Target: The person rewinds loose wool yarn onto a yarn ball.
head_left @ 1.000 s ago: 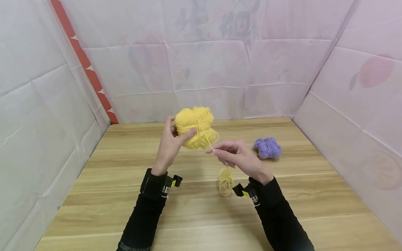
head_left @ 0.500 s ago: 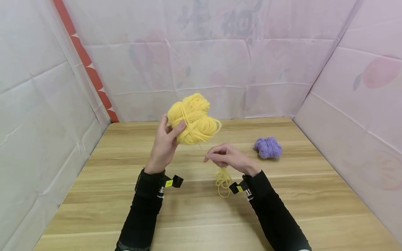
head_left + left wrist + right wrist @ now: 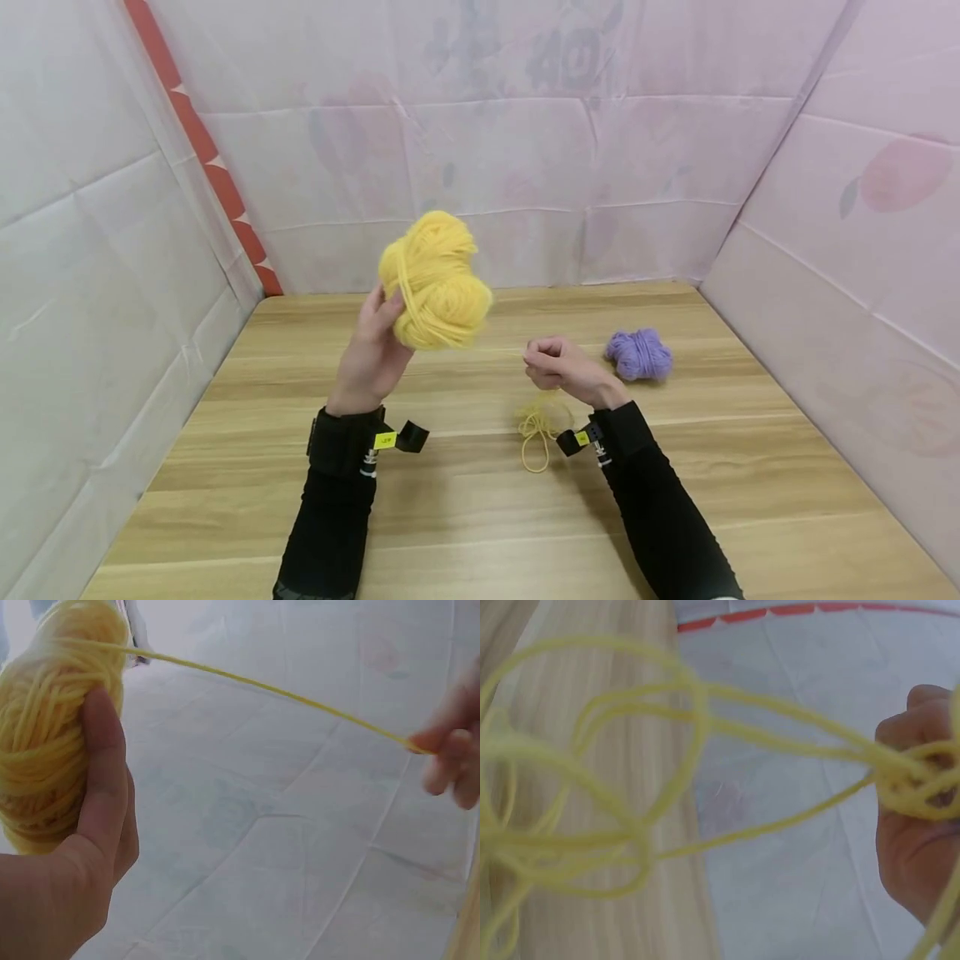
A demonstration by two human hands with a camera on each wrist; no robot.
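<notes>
My left hand (image 3: 371,358) grips a fluffy yellow ball of yarn (image 3: 442,287) above the table, thumb across its near side. A single yellow strand (image 3: 262,685) runs taut from the ball to my right hand (image 3: 570,367), which pinches it between thumb and fingertips. Under the right hand hang loose loops of yellow yarn (image 3: 535,425). In the right wrist view, more of these loops come out of the curled right fingers (image 3: 900,847).
A purple ball of yarn (image 3: 640,354) lies on the wooden table (image 3: 465,517), right of my right hand. White printed sheets (image 3: 495,158) stand as walls behind and on both sides, with a red strip (image 3: 217,175) at the back left corner.
The left hand has moved left and up, turning the yellow ball. My right hand has moved slightly right, and the strand between them has grown longer.
</notes>
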